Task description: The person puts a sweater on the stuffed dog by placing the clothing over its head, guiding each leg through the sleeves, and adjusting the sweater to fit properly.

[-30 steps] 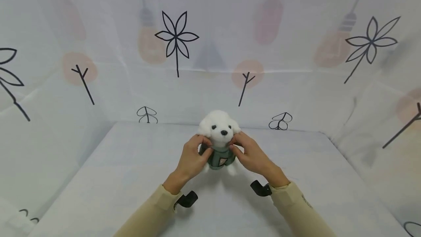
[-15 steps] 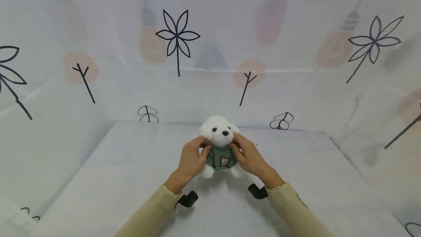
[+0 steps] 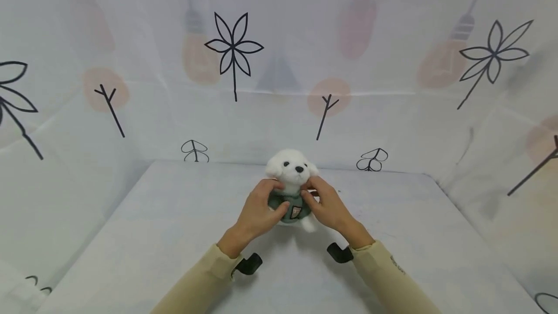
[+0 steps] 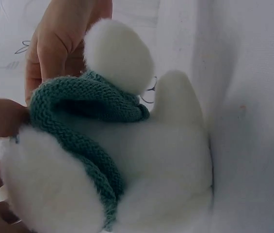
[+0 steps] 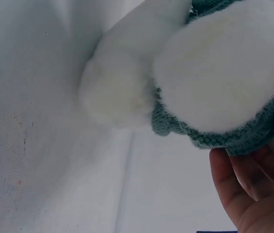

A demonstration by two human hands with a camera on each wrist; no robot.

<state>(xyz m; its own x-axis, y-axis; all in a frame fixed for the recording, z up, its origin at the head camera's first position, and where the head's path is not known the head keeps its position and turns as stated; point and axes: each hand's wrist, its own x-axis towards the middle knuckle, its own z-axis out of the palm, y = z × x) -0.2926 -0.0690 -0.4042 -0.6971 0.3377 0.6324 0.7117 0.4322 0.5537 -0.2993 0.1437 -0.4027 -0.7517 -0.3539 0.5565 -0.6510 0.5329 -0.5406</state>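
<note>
A white stuffed dog (image 3: 287, 166) in a knitted green sweater (image 3: 305, 207) with a small patch sits upright toward the back of the table, facing the head camera. My left hand (image 3: 257, 210) grips its side, fingers up by the neck and thumb across the sweater's front. On the other side my right hand (image 3: 330, 207) pinches at the collar with thumb and forefinger. In the left wrist view the sweater (image 4: 86, 99) stands away from the white body (image 4: 161, 145). Fingers (image 5: 229, 182) touch the sweater's edge in the right wrist view.
The table (image 3: 183, 236) is covered in white cloth. A patterned white curtain (image 3: 279, 120) rises along its back edge and both sides. Black wrist mounts (image 3: 248, 264) stick out from the cuffs below the hands.
The dog dipped lower, then rose slightly. My left hand has shifted inward, its thumb now farther across the sweater and hiding one foot. The right hand stays at the collar.
</note>
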